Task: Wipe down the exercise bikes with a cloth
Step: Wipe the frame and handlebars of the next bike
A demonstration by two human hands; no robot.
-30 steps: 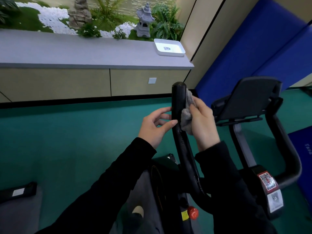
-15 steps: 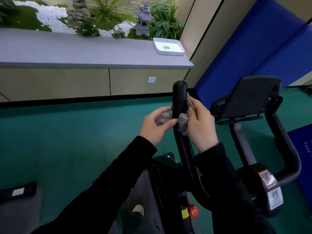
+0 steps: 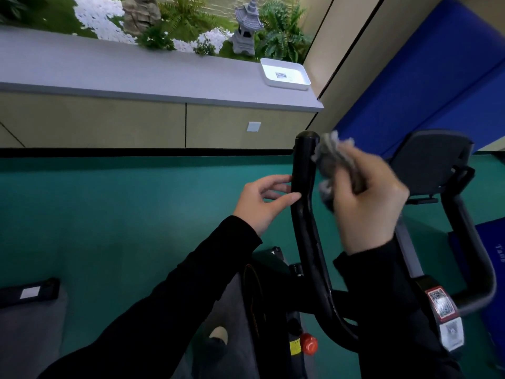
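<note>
1. The exercise bike's black handlebar (image 3: 304, 165) stands just right of the frame's centre. Its long axis runs almost upright from a capped tip, then leans toward the lower right as it descends to the frame near a red knob (image 3: 308, 343).
2. We see the left hand (image 3: 262, 203) on the left of this bar, its fingers (image 3: 284, 178) loosely spread and nearly straight. The thumb tip and a fingertip rest against the bar's left edge without wrapping it.
3. The right hand (image 3: 369, 206) lies to the right of the bar and is curled round a bunched grey cloth (image 3: 332, 160), which sticks out of the fist toward the upper left.
4. The cloth sits level with the bar's top section, just beside its right edge. Motion blur keeps us from telling whether it touches.
5. The left hand is the nearer to the bar, but the right hand carries the cloth. We judge that a wipe calls for a short move leftward onto the bar, then a stroke along its long axis.
6. The console (image 3: 429, 162) of a second bike stands at right, behind the right hand and apart from it.
</note>
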